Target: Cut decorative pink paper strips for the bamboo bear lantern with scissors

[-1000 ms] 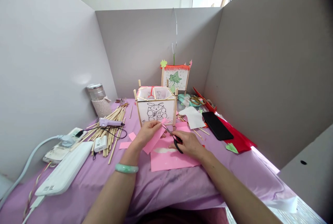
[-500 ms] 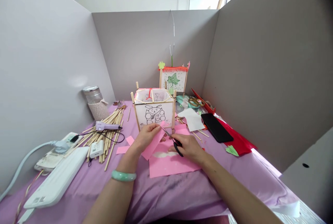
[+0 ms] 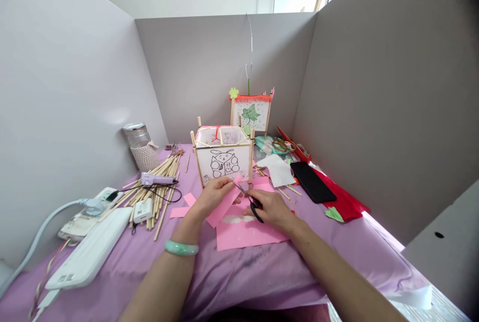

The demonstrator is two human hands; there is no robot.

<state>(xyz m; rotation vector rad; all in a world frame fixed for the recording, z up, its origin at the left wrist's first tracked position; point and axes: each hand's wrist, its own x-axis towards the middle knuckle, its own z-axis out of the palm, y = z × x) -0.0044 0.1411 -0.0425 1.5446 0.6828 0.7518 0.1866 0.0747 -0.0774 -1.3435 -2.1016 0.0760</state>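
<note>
My left hand point(image 3: 214, 195) pinches a folded piece of pink paper point(image 3: 223, 208) near its upper end. In my right hand point(image 3: 272, 208) are black-handled scissors point(image 3: 256, 210), their blades at the top of that paper. Beneath both hands lies a larger pink sheet point(image 3: 245, 234) with a whitish patch. Just behind my hands stands a lantern with a bear-like drawing point(image 3: 224, 162), framed in wooden sticks. Small pink strips point(image 3: 180, 212) rest beside my left wrist.
Wooden sticks point(image 3: 162, 202), a lilac glue gun point(image 3: 157, 179), a jar point(image 3: 140, 145) and a white power bank point(image 3: 90, 249) are on the left. A black phone point(image 3: 313, 182) and red cloth point(image 3: 346, 199) lie right. Another lantern point(image 3: 250, 115) stands behind.
The view has shifted slightly, so the table things appear a little moved. Both hands keep their hold on the paper and scissors, with hardly any change.
</note>
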